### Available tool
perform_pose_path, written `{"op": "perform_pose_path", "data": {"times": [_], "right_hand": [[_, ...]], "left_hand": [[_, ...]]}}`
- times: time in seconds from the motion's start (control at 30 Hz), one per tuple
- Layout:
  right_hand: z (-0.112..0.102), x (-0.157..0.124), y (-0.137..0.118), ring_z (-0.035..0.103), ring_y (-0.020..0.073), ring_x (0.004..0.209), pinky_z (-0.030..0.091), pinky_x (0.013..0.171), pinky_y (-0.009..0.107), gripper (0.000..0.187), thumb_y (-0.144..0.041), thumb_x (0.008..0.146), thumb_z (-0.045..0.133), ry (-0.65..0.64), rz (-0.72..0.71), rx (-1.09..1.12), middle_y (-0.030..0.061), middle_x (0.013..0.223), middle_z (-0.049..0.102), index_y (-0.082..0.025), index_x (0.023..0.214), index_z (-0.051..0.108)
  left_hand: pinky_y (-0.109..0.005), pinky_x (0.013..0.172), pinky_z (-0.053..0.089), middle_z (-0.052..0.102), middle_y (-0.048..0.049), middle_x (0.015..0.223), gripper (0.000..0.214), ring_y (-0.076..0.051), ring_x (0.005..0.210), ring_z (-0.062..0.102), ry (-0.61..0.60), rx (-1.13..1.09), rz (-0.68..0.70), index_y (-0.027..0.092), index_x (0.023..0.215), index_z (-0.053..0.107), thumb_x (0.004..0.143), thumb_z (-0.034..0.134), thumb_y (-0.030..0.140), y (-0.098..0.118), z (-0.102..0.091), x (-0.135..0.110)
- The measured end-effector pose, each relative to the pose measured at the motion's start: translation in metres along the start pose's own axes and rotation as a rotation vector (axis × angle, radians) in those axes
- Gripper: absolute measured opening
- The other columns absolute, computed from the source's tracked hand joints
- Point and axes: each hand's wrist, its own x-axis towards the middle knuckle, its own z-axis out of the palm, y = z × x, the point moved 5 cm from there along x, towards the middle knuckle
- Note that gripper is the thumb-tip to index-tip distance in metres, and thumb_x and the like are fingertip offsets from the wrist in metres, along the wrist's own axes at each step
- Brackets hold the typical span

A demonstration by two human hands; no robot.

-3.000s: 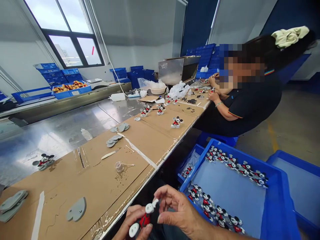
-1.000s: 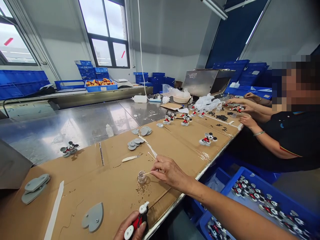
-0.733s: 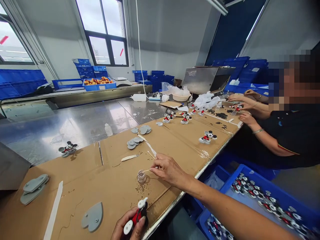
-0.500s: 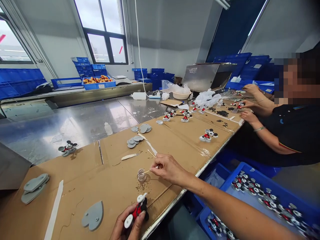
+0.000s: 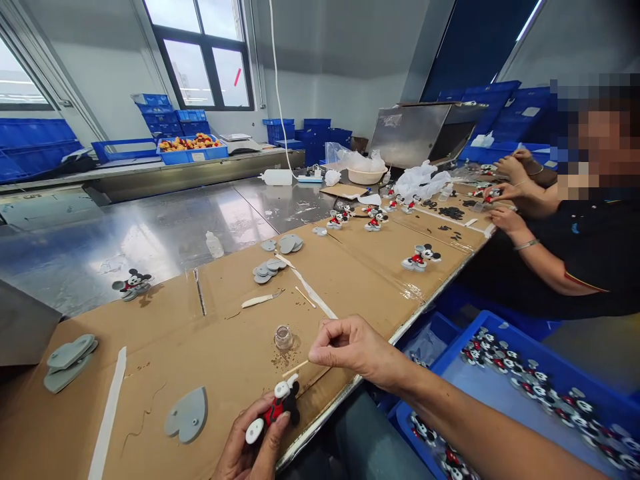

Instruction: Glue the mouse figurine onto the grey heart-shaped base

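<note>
At the near edge of a cardboard-covered bench (image 5: 165, 360), a worker's left hand (image 5: 250, 450) closes its fingers round a small mouse figure (image 5: 274, 410) in red shorts, held just over the edge with its white feet tilted up. The right hand (image 5: 350, 347) pinches a thin wooden stick (image 5: 296, 367) between thumb and forefinger, its tip nearly touching the figure's upper foot. A small clear cup (image 5: 283, 337) stands just beyond the stick, and a grey heart-shaped base (image 5: 187, 415) lies left of the figure. To do this well, the figure wants a steady grip and the stick a light dab on the foot only, kept clear of the painted red. At the far right, another person's hands (image 5: 505, 200) work at the same bench; blue bins (image 5: 500, 400) below hold more figures.
</note>
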Motion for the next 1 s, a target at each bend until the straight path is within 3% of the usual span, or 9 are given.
{"op": "perform_pose_path", "data": {"times": [0.17, 0.53, 0.77, 1.0], "right_hand": [[0.005, -0.012, 0.005, 0.045, 0.0084, 0.062, 0.033, 0.061, 0.024, 0.029, -0.04, 0.067, 0.08, -0.012, -0.01, -0.06, -0.0025, 0.065, 0.056, -0.013, 0.065, 0.071], [0.003, -0.01, 0.011, 0.046, 0.0093, 0.063, 0.033, 0.061, 0.025, 0.024, -0.035, 0.068, 0.079, -0.024, -0.006, -0.155, -0.0019, 0.066, 0.055, -0.012, 0.067, 0.072], [0.004, -0.014, -0.008, 0.049, 0.0094, 0.064, 0.035, 0.061, 0.023, 0.006, -0.016, 0.074, 0.072, -0.049, -0.146, -0.395, -0.0022, 0.067, 0.054, -0.014, 0.069, 0.073], [0.007, -0.024, -0.031, 0.052, 0.0082, 0.065, 0.037, 0.062, 0.021, 0.01, -0.007, 0.077, 0.067, -0.042, -0.317, -0.586, -0.0026, 0.068, 0.054, -0.014, 0.07, 0.071]], "left_hand": [[-0.019, 0.082, 0.052, 0.073, 0.002, 0.081, 0.025, -0.013, 0.081, 0.067, -0.035, 0.004, 0.002, 0.025, 0.081, 0.073, 0.064, 0.081, 0.042, 0.006, 0.004, -0.004], [-0.015, 0.079, 0.051, 0.074, 0.0049, 0.083, 0.02, -0.011, 0.079, 0.066, -0.051, 0.015, 0.032, 0.029, 0.08, 0.074, 0.065, 0.081, 0.04, 0.006, 0.004, -0.006], [-0.012, 0.083, 0.048, 0.073, 0.0072, 0.086, 0.015, -0.009, 0.083, 0.065, -0.109, 0.041, 0.12, 0.031, 0.085, 0.074, 0.071, 0.077, 0.035, 0.005, 0.004, -0.008], [-0.013, 0.085, 0.047, 0.073, 0.0074, 0.087, 0.014, -0.009, 0.084, 0.065, -0.123, 0.042, 0.163, 0.031, 0.086, 0.073, 0.072, 0.076, 0.031, 0.004, 0.004, -0.008]]}}
